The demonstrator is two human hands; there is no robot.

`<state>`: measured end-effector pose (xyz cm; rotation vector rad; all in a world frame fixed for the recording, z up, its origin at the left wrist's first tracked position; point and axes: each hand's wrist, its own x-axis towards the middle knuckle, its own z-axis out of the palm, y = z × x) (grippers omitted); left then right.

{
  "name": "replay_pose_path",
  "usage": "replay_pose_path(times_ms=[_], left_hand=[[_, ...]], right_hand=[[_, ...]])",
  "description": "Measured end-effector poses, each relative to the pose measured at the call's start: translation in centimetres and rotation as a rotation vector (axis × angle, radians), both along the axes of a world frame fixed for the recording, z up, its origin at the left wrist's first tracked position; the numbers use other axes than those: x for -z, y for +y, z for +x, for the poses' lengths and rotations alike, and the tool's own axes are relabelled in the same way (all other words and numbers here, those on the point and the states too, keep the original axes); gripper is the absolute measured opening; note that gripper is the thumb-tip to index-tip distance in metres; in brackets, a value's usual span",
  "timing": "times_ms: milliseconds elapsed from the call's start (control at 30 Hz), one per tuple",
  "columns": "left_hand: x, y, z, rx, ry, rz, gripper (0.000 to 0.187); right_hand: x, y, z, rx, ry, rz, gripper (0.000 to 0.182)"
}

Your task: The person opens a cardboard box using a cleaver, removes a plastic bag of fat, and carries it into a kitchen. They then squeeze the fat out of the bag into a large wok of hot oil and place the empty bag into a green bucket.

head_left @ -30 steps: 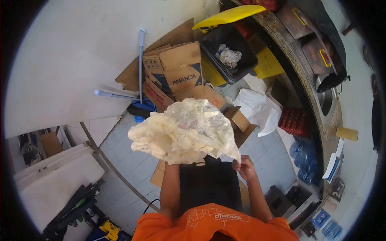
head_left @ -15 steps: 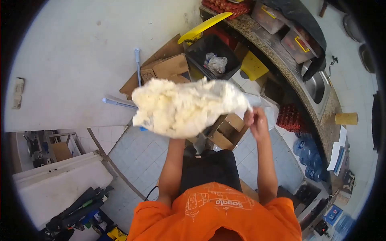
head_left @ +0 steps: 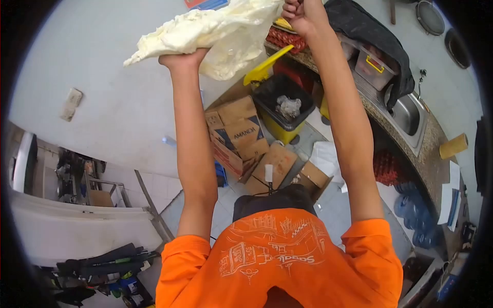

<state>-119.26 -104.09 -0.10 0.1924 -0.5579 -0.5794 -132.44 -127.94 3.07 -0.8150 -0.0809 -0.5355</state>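
Before a smudged white wall (head_left: 128, 97), the left hand (head_left: 182, 60), closure unclear, props a creamy, crumpled clear-plastic bag (head_left: 205, 28); right hand (head_left: 303, 14) pinches its edge; steady support seems needed.

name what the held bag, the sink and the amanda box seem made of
The bag looks like thin, glossy plastic, being crinkled and see-through. The sink is probably stainless steel, given its grey sheen. The AMANDA box appears to be matte brown cardboard, with creased flaps.

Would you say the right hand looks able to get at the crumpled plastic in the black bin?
Probably not: the right hand is gripping the plastic bag, though the black bin stands open.
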Motion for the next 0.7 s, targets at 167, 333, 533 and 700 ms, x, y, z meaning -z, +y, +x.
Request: replay_pose_path(times_ms=[167, 333, 533, 700], left_hand=[[-5.8, 1.7, -2.0, 0.065, 0.13, -0.03, 0.076], [-4.0, 5.3, -1.1, -0.089, 0.026, -0.092, 0.076], [3.4, 12.6, -1.1, -0.294, 0.076, -0.079, 0.075], [10.9, 21.8, -1.3, -0.446, 0.188, -0.078, 0.075]], right_hand=[[-3.3, 0.9, 1.5, 0.057, -0.061, -0.041, 0.021], [-2.9, 4.5, 0.1, -0.006, -0.154, -0.116, 0.021], [2.7, 10.9, 0.2, -0.248, -0.029, -0.103, 0.022], [7.5, 18.9, 2.8, -0.358, 0.084, -0.07, 0.026]])
